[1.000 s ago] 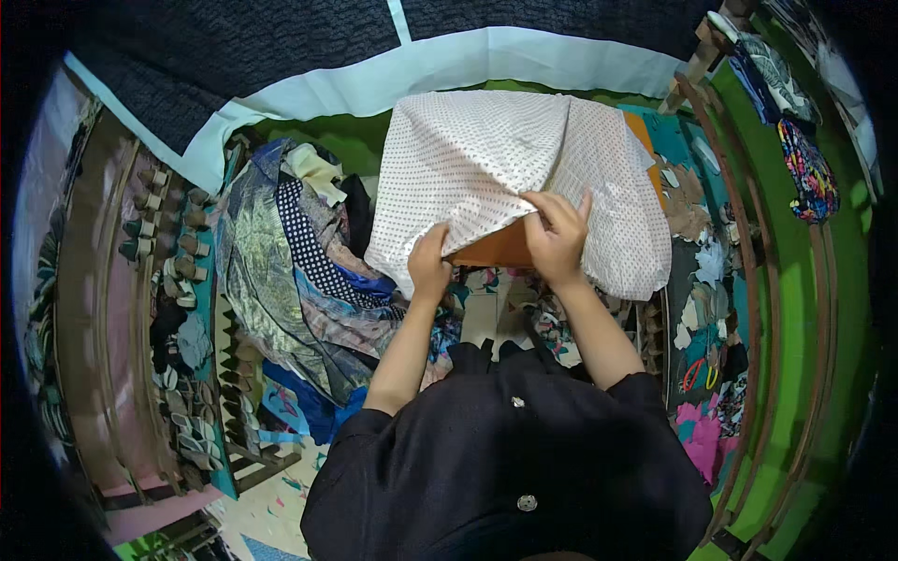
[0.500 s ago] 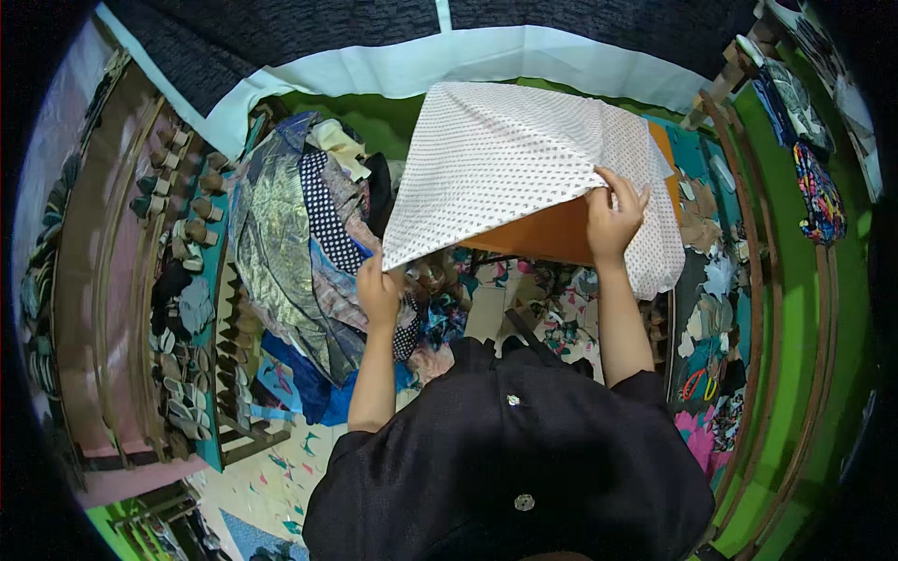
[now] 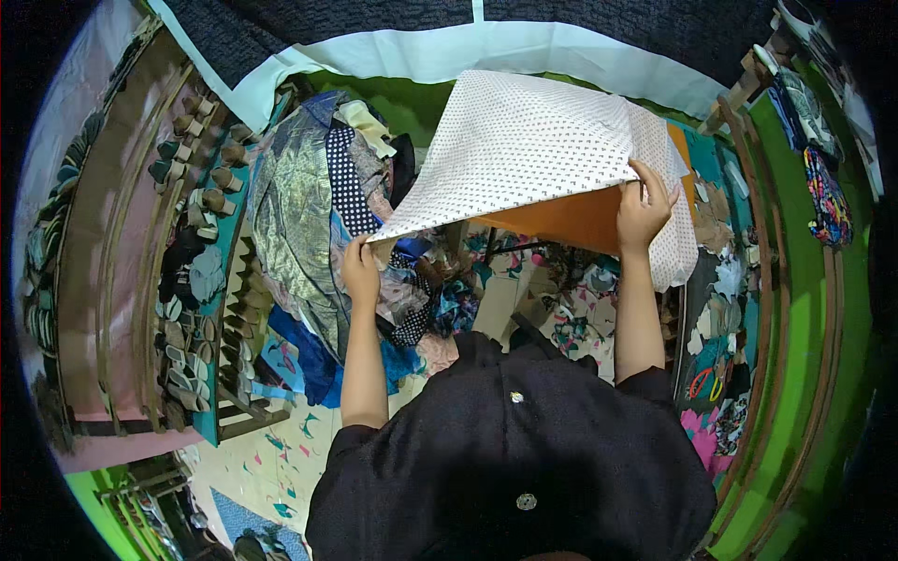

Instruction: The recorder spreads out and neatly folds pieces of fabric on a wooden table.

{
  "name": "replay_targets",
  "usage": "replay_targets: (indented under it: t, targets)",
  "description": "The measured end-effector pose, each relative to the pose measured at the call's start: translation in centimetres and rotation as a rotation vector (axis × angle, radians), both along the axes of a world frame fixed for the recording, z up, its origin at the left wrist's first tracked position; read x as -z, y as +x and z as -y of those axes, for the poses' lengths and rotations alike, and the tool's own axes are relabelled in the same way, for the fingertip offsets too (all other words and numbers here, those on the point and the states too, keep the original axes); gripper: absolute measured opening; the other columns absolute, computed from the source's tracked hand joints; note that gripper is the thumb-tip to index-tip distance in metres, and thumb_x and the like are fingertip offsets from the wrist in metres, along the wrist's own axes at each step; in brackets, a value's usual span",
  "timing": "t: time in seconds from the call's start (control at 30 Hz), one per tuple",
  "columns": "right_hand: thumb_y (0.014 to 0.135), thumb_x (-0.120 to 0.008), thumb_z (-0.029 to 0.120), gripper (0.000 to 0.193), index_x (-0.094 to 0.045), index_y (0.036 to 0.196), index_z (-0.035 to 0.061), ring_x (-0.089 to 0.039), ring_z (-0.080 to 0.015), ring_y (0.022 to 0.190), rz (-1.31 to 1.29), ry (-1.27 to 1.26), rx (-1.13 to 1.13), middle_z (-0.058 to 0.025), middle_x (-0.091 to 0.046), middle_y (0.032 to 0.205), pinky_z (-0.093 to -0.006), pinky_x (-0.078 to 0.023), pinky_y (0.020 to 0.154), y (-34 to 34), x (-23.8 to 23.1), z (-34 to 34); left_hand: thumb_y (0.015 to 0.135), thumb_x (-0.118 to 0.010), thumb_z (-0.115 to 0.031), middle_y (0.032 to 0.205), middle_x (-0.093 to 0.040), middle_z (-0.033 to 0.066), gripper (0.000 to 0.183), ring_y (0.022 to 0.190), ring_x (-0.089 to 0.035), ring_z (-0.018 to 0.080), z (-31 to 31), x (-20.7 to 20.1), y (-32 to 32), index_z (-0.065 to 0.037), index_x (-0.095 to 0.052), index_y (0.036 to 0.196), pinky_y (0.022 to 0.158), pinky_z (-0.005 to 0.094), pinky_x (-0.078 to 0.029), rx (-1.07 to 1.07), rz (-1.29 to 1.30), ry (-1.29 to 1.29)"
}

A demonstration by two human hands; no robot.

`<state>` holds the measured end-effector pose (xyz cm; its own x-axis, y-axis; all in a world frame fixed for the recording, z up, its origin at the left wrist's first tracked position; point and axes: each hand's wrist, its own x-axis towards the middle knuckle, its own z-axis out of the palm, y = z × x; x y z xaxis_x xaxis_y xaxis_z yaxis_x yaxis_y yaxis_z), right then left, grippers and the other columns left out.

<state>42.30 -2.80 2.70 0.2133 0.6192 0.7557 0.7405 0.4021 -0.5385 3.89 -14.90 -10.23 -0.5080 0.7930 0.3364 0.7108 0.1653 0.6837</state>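
Observation:
A white fabric sheet (image 3: 533, 140) with small dark printed marks stretches between my two hands. Its far part lies over an orange tabletop (image 3: 561, 221), and its near edge is lifted off it. At the left, my left hand (image 3: 360, 268) pinches one corner, drawn out to a point beside a heap of mixed fabrics (image 3: 299, 206). My right hand (image 3: 645, 208) grips the near edge farther right, thumb and fingers closed on it, above the orange surface. Part of the sheet hangs down past my right wrist.
Shelves with rows of shoe forms (image 3: 192, 365) stand on the left. Along the right, a bench holds fabric scraps (image 3: 716, 280) and red-handled scissors (image 3: 700, 383). Scraps litter the tiled floor (image 3: 234, 458). A white-edged dark curtain (image 3: 599, 19) hangs at the back.
My hands have moved farther apart, the right one to the right and the left one slightly left and away from me. The sheet's near edge is pulled longer and straighter.

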Motion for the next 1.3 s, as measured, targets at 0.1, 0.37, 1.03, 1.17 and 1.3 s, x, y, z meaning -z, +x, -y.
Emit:
replay_targets:
  t: [0.1,0.37,1.03,1.17,1.3]
  targets:
    - [0.076,-0.05,0.002,0.021,-0.066,0.088,0.0094,-0.059,-0.0196,0.085,0.024,0.022,0.058,-0.0042,-0.065,0.087,-0.0535,-0.01,0.104,1.1,0.6,0.4,0.084,-0.046,-0.002,0.093,-0.058,0.0117,0.017,0.085,-0.056,0.0199,0.1,-0.2,-0.7,-0.001,-0.058,0.097,0.075,0.0295,-0.043,0.094,0.384,0.17]
    - [0.077,-0.051,0.007,0.021,-0.065,0.091,0.0112,-0.058,-0.02,0.091,0.033,-0.068,0.093,-0.0032,-0.064,0.091,-0.0538,-0.005,0.104,2.8,1.5,1.8,0.071,-0.047,0.009,0.088,-0.059,0.0161,0.02,0.08,-0.059,0.0273,0.5,-2.4,-1.7,0.005,-0.059,0.087,0.069,0.0292,-0.046,0.425,-0.118,0.042]
    - [0.067,-0.05,0.001,0.032,-0.06,0.097,0.0082,-0.059,-0.023,0.086,0.28,-0.343,-0.439,-0.0065,-0.063,0.088,-0.0609,-0.014,0.099,-11.6,7.8,7.0,0.063,-0.061,0.007,0.086,-0.058,0.0133,0.026,0.077,-0.055,0.0269,0.8,-10.8,4.3,0.001,-0.054,0.087,0.067,0.0327,-0.045,0.504,-0.382,0.536]
    - [0.066,-0.049,-0.002,0.032,-0.061,0.094,0.0074,-0.06,-0.0238,0.079,0.151,-0.227,-0.411,-0.008,-0.063,0.083,-0.0568,-0.017,0.1,-10.0,5.7,6.5,0.072,-0.055,0.0,0.083,-0.059,0.0159,0.01,0.074,-0.055,0.0311,0.5,-8.9,4.1,0.0,-0.056,0.082,0.069,0.0367,-0.044,0.177,-0.058,0.254]
    - [0.063,-0.049,-0.003,0.032,-0.062,0.091,0.0066,-0.06,-0.0237,0.077,0.045,-0.203,-0.33,-0.0095,-0.063,0.08,-0.0535,-0.02,0.099,-9.0,4.4,5.7,0.082,-0.049,-0.02,0.072,-0.06,0.0191,0.024,0.065,-0.058,0.0308,0.3,-7.9,4.2,0.001,-0.06,0.084,0.06,0.036,-0.043,0.539,-0.001,-0.435]
